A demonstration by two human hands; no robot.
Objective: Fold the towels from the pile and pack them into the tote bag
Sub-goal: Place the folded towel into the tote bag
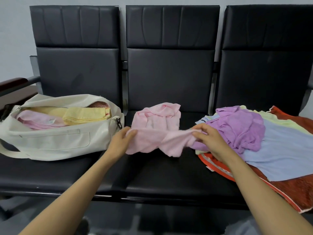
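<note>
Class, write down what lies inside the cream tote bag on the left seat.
Inside the tote bag, through its open zip, show a folded yellow towel, a folded pink towel and a reddish-pink towel at the back. Whatever lies beneath them is covered.

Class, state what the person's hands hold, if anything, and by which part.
A pink towel, stretched between both hands: left hand pinches its left end, right hand its right end.

Black padded three-seat bench (169,78) against pale grey wall (13,31); dark wooden armrest (13,82) at left.
</note>
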